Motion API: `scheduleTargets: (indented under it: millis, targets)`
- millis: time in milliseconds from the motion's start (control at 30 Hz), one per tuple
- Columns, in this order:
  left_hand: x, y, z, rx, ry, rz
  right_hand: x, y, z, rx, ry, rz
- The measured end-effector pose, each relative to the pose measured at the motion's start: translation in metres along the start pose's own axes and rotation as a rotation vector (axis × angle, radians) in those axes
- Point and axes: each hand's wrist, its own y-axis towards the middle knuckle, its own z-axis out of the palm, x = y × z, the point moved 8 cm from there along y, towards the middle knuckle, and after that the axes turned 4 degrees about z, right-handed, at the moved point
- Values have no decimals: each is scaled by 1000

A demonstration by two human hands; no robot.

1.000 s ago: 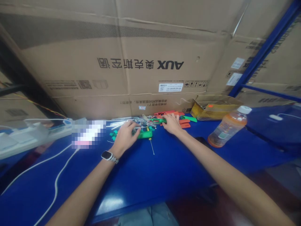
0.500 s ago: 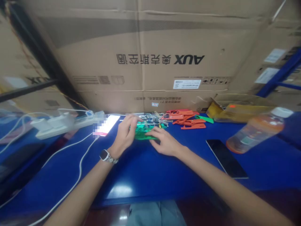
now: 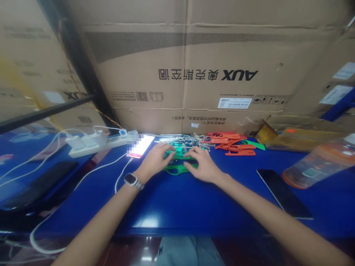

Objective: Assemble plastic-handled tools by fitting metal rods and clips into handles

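Note:
A green plastic shell (image 3: 177, 169) lies on the blue table between my hands. My left hand (image 3: 155, 159), with a watch on the wrist, is at its left end with fingers curved and thumb apart. My right hand (image 3: 205, 165) is over its right end, fingers spread and thumb near the shell. Just beyond lie small green parts (image 3: 180, 148), close to the fingertips of both hands. I cannot tell whether the fingertips touch them. Thin metal pieces (image 3: 170, 138) are heaped behind, and several orange-red plastic shells (image 3: 227, 139) are piled to the right.
A lit phone (image 3: 142, 146) on a white cable and a power strip (image 3: 88, 144) are at the left. At the right are a dark phone (image 3: 284, 194), a tilted-looking plastic bottle (image 3: 318, 166) and a yellowish package (image 3: 299, 137). A large cardboard box (image 3: 210, 48) stands behind.
My hands have moved apart, and the green shell they were on now lies lower on the table between them. The whole view has shifted, so the scene sits further right.

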Motion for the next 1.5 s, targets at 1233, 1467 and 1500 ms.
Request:
scheduleTargets:
  millis: [1233, 1467, 1500]
  targets:
    - [35, 80, -44, -68, 124, 89, -77, 81, -32, -288, 1030, 450]
    - [-22, 67, -75, -135, 98, 94, -51, 42, -46, -276, 1141, 390]
    - [-29, 67, -76, -128, 100, 102, -50, 37, -43, -257, 1144, 386]
